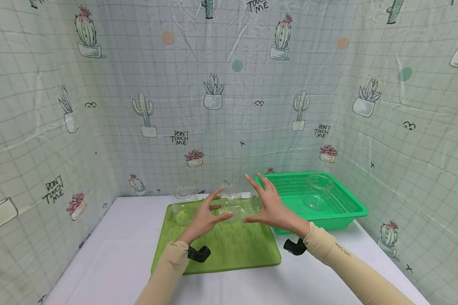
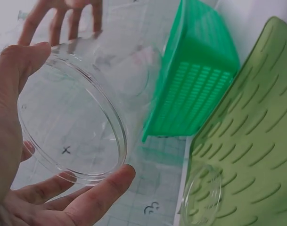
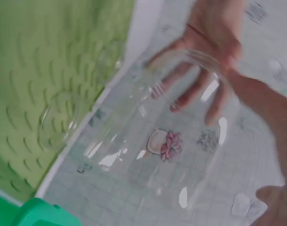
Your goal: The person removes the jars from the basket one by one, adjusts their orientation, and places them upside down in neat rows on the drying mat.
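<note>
A clear jar (image 1: 230, 195) is between my two hands above the back of the green ribbed mat (image 1: 229, 248). My left hand (image 1: 205, 217) holds it around the rim (image 2: 118, 127), thumb on one side and fingers on the other. On the opposite side my right hand (image 1: 274, 206) spreads its fingers wide, with straight fingertips close to the jar in the left wrist view. Another clear jar (image 1: 184, 195) stands at the mat's back left. Partly behind my right fingers is one more clear jar (image 1: 255, 201).
A green perforated basket (image 1: 347, 207) stands to the right, beside the mat's back corner, with a clear jar (image 1: 316, 199) inside. A white cloth (image 1: 116, 254) covers the table. Patterned cactus sheets (image 1: 229, 123) hang around the back and sides.
</note>
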Tool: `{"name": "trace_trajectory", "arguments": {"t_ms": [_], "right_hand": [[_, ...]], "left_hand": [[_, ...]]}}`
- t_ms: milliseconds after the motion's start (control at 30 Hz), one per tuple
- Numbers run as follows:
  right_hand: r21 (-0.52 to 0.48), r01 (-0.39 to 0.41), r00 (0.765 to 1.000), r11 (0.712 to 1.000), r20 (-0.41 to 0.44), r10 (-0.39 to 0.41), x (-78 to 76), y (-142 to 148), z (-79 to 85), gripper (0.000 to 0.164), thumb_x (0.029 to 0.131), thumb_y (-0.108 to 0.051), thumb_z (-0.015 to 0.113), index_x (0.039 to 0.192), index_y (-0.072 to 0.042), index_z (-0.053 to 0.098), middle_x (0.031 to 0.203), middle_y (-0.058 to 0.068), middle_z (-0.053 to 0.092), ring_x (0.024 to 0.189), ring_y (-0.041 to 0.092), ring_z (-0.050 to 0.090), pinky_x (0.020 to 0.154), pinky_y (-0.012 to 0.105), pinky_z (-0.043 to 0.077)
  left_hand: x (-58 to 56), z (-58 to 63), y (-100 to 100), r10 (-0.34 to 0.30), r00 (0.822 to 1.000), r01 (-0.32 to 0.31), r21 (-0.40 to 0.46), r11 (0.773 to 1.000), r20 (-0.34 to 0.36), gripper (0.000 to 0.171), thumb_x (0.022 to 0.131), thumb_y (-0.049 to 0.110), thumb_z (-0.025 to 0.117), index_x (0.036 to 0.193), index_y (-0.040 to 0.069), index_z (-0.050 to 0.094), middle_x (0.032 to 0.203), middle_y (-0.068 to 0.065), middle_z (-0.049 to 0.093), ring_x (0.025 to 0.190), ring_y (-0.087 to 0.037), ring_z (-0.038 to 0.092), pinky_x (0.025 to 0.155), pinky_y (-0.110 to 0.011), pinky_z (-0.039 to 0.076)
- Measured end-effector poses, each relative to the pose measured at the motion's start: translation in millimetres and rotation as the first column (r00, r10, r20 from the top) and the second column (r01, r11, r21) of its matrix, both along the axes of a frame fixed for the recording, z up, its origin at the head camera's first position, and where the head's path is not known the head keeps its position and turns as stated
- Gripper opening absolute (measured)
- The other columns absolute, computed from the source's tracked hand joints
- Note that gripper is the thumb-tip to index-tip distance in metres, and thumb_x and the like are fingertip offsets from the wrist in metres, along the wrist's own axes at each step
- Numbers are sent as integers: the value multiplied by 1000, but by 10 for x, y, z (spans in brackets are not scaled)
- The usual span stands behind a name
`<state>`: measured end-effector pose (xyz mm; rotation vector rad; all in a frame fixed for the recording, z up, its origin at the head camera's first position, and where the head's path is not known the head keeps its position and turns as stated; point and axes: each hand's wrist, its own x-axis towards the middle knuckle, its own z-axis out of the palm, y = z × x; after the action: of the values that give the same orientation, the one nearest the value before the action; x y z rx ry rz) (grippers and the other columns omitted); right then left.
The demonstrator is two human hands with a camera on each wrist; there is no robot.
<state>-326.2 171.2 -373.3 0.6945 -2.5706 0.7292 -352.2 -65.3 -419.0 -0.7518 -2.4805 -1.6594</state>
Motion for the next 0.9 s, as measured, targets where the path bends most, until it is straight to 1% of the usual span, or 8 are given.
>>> {"name": "trace_trajectory", "arguments": {"t_ms": [100, 200, 300, 433, 500, 633, 800, 900], "right_hand": [[-169, 4, 990, 986, 139, 20, -44, 106, 100, 104, 79, -44, 79, 156, -30, 11, 161, 18, 8, 146, 45, 11, 106, 74, 24], [-372, 40, 947, 927, 311, 84, -110, 188, 148, 90, 89, -50, 64, 156, -35, 6, 162, 15, 8, 147, 42, 14, 109, 69, 27], [-564, 100, 852, 820, 474, 222, -175, 239, 136, 82, 94, -57, 53, 155, -39, 1, 163, 11, 3, 148, 41, 14, 113, 62, 29], [-689, 188, 697, 700, 596, 399, -247, 258, 59, 83, 93, -64, 45, 154, -38, -6, 162, 13, -2, 148, 44, 7, 113, 58, 31], [-725, 232, 636, 648, 617, 463, -283, 247, 16, 87, 92, -66, 45, 154, -37, -8, 161, 18, -5, 147, 46, 2, 112, 59, 32], [-782, 292, 537, 551, 611, 582, -340, 204, -78, 89, 91, -67, 48, 155, -36, -6, 159, 25, -9, 145, 51, 2, 108, 60, 37], [-826, 265, 419, 497, 563, 712, -368, 163, -201, 83, 96, -61, 42, 155, -31, -7, 159, 27, -6, 146, 49, 11, 112, 58, 34], [-838, 266, 392, 477, 546, 741, -373, 140, -252, 81, 98, -56, 42, 155, -29, -9, 159, 27, -2, 146, 46, 11, 115, 53, 32]], "left_hand": [[-2, 28, -67, 24, 1000, -24, 22, 999, 5, 85, 82, 39, 77, 152, 31, 29, 150, -18, 35, 128, -42, 49, 91, -50, 54], [2, 57, -101, 47, 999, -47, 34, 998, 12, 86, 81, 39, 78, 151, 34, 29, 151, -16, 35, 130, -40, 49, 92, -49, 54], [9, 74, -107, 56, 998, -56, 45, 997, 13, 86, 80, 39, 79, 150, 37, 30, 152, -14, 35, 131, -38, 48, 93, -49, 54], [23, 85, -94, 49, 999, -50, 50, 998, 12, 86, 80, 38, 78, 150, 38, 29, 152, -12, 35, 131, -37, 48, 92, -48, 54], [28, 96, -89, 40, 999, -41, 55, 998, 16, 86, 80, 36, 78, 150, 38, 29, 153, -12, 34, 131, -37, 48, 92, -47, 54], [35, 100, -92, 26, 1000, -26, 66, 997, 12, 85, 82, 31, 78, 152, 34, 28, 154, -15, 32, 132, -39, 46, 92, -48, 54], [49, 88, -115, 13, 1000, -14, 49, 999, 14, 85, 82, 33, 77, 151, 35, 28, 154, -13, 32, 132, -39, 47, 91, -46, 54], [54, 74, -123, 5, 1000, -6, 30, 1000, 18, 86, 81, 38, 78, 151, 39, 27, 154, -12, 33, 132, -38, 47, 92, -47, 54]]}}
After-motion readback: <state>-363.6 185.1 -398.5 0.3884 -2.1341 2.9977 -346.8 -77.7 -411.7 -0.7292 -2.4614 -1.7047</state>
